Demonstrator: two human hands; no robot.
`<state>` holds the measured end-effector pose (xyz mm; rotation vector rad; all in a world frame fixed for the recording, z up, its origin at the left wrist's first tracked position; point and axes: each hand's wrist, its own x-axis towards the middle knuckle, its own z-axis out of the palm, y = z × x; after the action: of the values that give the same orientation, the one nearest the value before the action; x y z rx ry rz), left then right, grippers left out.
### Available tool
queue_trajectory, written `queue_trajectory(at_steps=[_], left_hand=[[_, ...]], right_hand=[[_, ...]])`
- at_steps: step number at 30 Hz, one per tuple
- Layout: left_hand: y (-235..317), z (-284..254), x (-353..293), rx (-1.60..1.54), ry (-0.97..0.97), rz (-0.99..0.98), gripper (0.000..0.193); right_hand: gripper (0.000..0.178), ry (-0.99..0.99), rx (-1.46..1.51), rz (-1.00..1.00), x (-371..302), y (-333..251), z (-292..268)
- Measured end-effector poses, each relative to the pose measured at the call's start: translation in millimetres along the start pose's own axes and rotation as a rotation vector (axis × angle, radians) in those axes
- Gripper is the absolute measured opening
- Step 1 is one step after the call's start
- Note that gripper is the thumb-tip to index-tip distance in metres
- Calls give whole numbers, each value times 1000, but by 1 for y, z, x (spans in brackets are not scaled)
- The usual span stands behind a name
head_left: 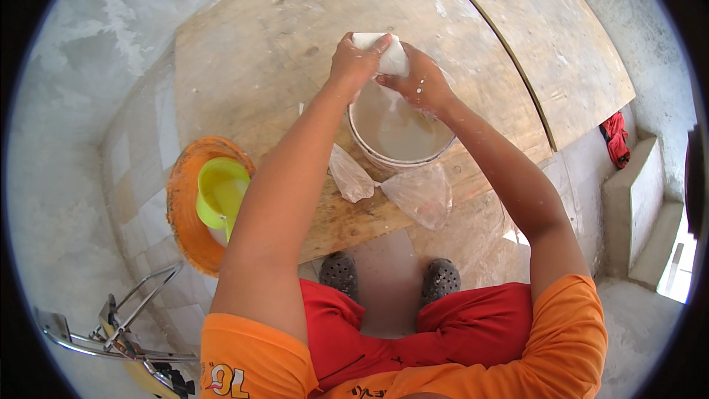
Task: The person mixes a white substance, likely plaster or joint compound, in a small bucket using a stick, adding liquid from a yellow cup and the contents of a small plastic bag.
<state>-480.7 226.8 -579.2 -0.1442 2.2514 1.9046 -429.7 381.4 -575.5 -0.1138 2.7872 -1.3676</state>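
Both my hands are closed on a white, smooth-sided object [391, 63], possibly a packet; its exact kind is unclear. My left hand [356, 60] grips its left side, thumb across the front, while my right hand [427, 83] holds the right side, with white spots on its skin. Directly below them stands a round bucket [360, 142] holding cloudy, greyish-beige liquid [399, 131]. Something whitish shows at the liquid's far side, under my hands. Beside the bucket's near edge lie a crumpled clear plastic bag [351, 175] and a second clear bag [422, 196].
Plywood sheets [258, 52] lie under the bucket, with a dark gap between two of them. At left, an orange basin [181, 207] holds a yellow-green dipper [221, 188]. A metal-framed folding chair [122, 340] is at lower left. A red cloth [615, 140] lies near a concrete step [635, 192].
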Motion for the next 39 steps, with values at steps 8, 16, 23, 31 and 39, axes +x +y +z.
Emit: queue_trajectory(at_steps=[8,16,23,31,39], left_hand=[[-1,2,3,38,36,-22,60],[-8,3,10,62,58,-18,61],[0,3,1,58,40,-8,59],[-15,2,14,83,91,-7,61],[4,5,-2,64,74,-45,61]], right_hand=[[80,-15,83,-26,-3,2,-5],[84,-23,61,-81,-8,2,-8],[92,-65,61,-1,1,1,-7],[94,-24,25,-14,1,2,0],[98,-88,154,-27,-6,7,-11]])
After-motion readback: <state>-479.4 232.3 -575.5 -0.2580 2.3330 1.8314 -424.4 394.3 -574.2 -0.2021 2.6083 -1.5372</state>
